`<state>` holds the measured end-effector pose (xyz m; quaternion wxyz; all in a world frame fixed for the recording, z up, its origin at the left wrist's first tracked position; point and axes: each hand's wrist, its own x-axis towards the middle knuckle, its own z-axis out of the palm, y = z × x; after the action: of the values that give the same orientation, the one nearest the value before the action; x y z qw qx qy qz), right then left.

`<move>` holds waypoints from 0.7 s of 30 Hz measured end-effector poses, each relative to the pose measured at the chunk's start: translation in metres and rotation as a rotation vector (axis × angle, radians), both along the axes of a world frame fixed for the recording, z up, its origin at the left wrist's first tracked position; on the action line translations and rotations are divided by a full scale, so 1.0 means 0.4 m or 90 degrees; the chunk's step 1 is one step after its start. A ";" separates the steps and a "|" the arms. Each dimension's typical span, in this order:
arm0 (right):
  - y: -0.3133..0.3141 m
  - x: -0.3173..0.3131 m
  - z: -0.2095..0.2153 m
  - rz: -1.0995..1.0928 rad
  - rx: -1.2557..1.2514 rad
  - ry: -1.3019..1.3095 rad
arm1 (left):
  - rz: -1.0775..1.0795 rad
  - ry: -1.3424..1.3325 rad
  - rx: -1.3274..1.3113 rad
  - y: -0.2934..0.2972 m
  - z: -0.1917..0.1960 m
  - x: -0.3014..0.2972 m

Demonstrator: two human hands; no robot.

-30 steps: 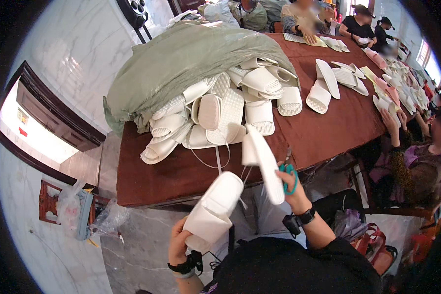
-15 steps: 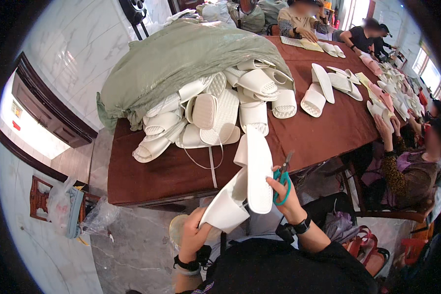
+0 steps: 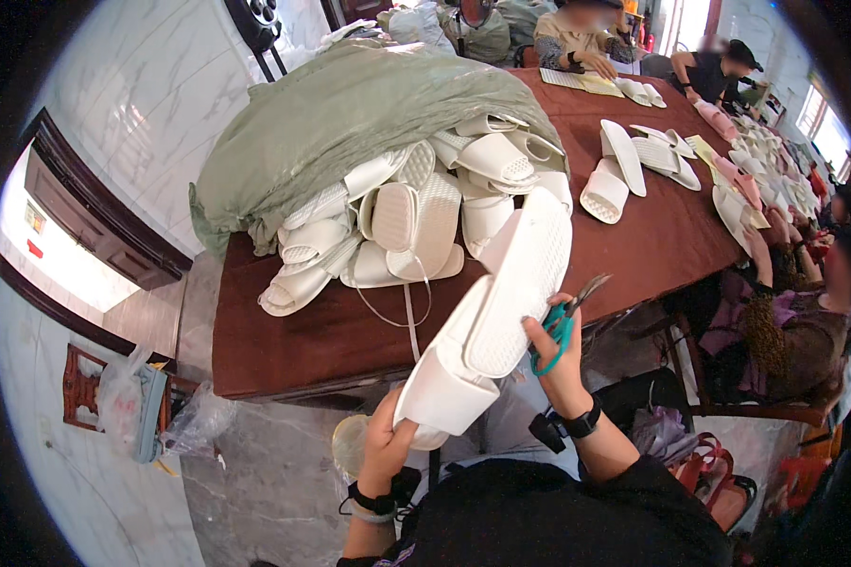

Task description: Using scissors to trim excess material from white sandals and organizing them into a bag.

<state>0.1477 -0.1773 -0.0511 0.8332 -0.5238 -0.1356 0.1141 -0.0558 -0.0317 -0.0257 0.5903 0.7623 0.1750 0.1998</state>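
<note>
1. While the left hand (image 3: pixel 386 444) grips the heel end of a white slipper (image 3: pixel 444 378) from below, its fingers are wrapped round the sole edge, just above the person's lap.
2. Against that slipper leans a second white slipper (image 3: pixel 515 293), sole up, pinched by the right hand (image 3: pixel 560 364), which also clutches teal-handled scissors (image 3: pixel 563 326), blades apart.
3. Beyond both lies the brown table (image 3: pixel 321 331), front edge near the hands.
4. Farther on, a pile of white slippers (image 3: pixel 425 213) spills from a green sack (image 3: pixel 350 113).
5. Farthest, other people (image 3: pixel 577 38) sit along the table with more slippers (image 3: pixel 624 161).
</note>
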 end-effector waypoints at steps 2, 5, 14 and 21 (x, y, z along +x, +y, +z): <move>-0.006 -0.016 -0.030 -0.017 -0.083 -0.107 | 0.038 0.029 -0.041 -0.021 -0.006 0.017; 0.023 -0.057 0.001 0.011 -0.067 -0.136 | 0.060 -0.047 -0.037 -0.030 -0.054 0.015; -0.048 -0.003 0.045 0.214 -0.162 -0.276 | 0.154 -0.150 -0.177 -0.047 -0.039 0.038; -0.065 0.108 0.086 -0.062 -0.174 -0.233 | 0.010 -0.154 -0.268 -0.027 -0.068 0.007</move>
<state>0.1909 -0.2032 -0.0169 0.7207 -0.6496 -0.2422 -0.0062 -0.0531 -0.0423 -0.0531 0.7513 0.5915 0.1467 0.2533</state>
